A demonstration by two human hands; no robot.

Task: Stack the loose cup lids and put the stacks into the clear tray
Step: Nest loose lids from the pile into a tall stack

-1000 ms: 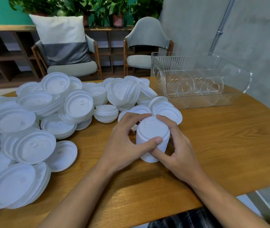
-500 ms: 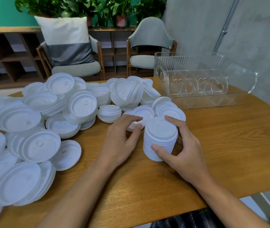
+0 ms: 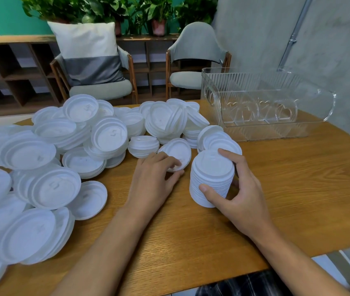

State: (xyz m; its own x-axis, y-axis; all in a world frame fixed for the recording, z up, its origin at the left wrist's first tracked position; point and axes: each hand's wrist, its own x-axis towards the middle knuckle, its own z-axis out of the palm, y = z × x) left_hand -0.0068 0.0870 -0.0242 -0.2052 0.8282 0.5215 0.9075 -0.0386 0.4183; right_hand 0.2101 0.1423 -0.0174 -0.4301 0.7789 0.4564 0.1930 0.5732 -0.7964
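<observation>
1. Between the thumb and curled fingers of the right hand stands a tall stack of lids, upright on the wooden table. The thumb presses the stack's near lower side and the fingers wrap its far upper edge.
2. All its lids are white, round and nested tightly, so their rims show as fine ribs down the side.
3. Just left of that grip, the left hand pinches the near rim of a single lid, fingers on top and thumb at the edge below.
4. Just beyond the left fingers and slightly to their left sits a short stack of a few lids.
5. Further left of both hands spreads a pile of loose lids, many overlapping or leaning on one another, some partly nested.
6. Beyond the right hand and out to its right stands the clear tray, well apart from the held stack. It has ribbed walls and a cut-out handle at each end. Inside, only its own clear dividers with heart-shaped outlines show.
</observation>
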